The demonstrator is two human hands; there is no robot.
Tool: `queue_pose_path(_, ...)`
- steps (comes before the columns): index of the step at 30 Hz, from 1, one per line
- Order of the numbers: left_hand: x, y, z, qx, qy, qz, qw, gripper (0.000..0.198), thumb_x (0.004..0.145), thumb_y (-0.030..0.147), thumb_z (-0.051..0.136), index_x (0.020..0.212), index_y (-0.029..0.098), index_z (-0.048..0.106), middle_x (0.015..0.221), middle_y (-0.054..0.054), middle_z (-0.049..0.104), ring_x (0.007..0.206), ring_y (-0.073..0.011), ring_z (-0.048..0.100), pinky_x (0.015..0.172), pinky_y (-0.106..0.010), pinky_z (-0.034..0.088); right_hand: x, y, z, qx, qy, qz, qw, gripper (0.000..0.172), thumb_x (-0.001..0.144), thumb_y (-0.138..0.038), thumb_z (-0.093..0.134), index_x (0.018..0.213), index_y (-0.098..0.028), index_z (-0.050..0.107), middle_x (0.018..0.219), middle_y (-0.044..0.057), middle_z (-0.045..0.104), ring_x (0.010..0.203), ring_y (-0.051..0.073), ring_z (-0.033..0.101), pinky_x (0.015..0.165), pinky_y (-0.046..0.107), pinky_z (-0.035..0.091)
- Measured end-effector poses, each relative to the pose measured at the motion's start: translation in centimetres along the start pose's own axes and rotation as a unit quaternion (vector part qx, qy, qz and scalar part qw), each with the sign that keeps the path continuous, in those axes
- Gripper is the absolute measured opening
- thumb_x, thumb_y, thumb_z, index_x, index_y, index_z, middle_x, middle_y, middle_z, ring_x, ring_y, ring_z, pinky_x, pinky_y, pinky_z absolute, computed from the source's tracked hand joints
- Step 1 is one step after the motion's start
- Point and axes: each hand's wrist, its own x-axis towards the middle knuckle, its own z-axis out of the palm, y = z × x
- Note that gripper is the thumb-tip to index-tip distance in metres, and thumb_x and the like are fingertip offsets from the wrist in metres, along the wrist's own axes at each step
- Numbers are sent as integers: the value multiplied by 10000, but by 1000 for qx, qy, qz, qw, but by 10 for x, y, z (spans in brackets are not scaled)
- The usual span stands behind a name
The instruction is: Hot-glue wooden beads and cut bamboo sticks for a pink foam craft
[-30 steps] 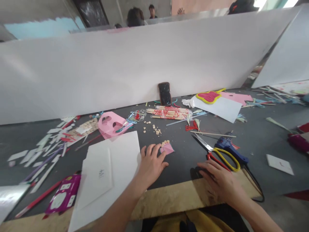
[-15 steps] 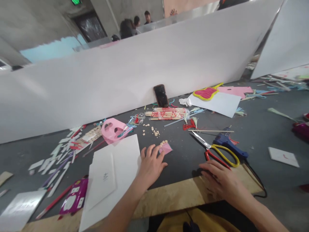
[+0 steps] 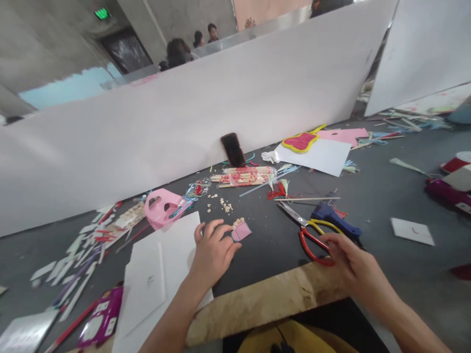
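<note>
Near the lower centre of the frame, the left hand [image 3: 212, 252] is loosely spread, fingertips just beside a small pink patch [image 3: 243, 232] edged with pale bits [image 3: 238, 222]. At lower right, the right hand [image 3: 355, 260] bends its fingers at the scissors' [image 3: 303, 222] handles; whether it grips them cannot be told. A blue glue gun [image 3: 333, 216] lies beside.

Pink patch [image 3: 243, 232], beige bits [image 3: 237, 223] along edge; scissors [image 3: 303, 223] to right.
</note>
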Motion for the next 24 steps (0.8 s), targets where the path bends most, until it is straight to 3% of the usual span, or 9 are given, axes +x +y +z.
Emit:
queue_pose_path(2,9,5,-1,-13,17,2,1000,219,877,267,543,701,235,669,1071,-19,681,1140,-265,496,992,-509,270,1,8,-6,-18,25,35,999,215,904,-310,377,968,-237,570,615,-17,651,452,130,580,445,215,451)
queue_pose_path(4,19,14,0,-23,26,15,999,159,872,224,532,847,251,687,1144,-37,645,1152,-262,482,988,-488,296,3,16,-10,-41,41,38,998,216,896,-308,382,954,-237,577,662,-1,671,497,143,606,477,228,470)
queue_pose_path(7,38,36,8,-29,20,50,998,308,835,200,563,1135,246,612,1268,-93,551,1179,-277,449,985,-475,326,6,28,-12,-79,53,4,995,226,896,-301,395,950,-231,602,810,47,695,668,183,657,590,273,516)
queue_pose_path(9,56,54,15,-38,9,84,996,381,829,225,575,1210,232,560,1281,-109,528,1187,-280,435,996,-472,330,7,33,-9,-97,50,-32,994,215,893,-298,428,948,-222,620,911,80,686,809,213,653,696,318,529)
queue_pose_path(12,90,86,28,-64,-2,127,990,354,865,254,536,1217,218,544,1281,-102,518,1196,-263,417,1005,-443,339,6,34,0,-112,21,-79,990,197,891,-277,472,966,-196,635,976,106,664,909,236,614,798,376,517)
queue_pose_path(17,150,138,56,-63,-28,148,987,245,891,227,492,1106,164,591,1217,-105,552,1113,-239,467,910,-380,414,2,35,17,-126,-1,-119,985,240,890,-272,473,1038,-183,640,1075,129,631,989,256,585,843,429,508)
queue_pose_path(20,170,152,72,-50,-33,132,989,221,904,152,433,1024,138,618,1125,-119,582,1025,-227,507,836,-372,441,2,41,24,-137,19,-133,981,258,887,-298,472,1023,-167,648,1083,150,621,995,271,588,838,443,510)
queue_pose_path(24,178,155,83,-42,-26,113,992,227,911,133,410,945,121,635,1057,-120,591,1000,-252,515,803,-390,446,3,46,27,-155,24,-146,977,262,885,-291,465,1029,-161,641,1099,157,612,1006,280,582,842,448,503)
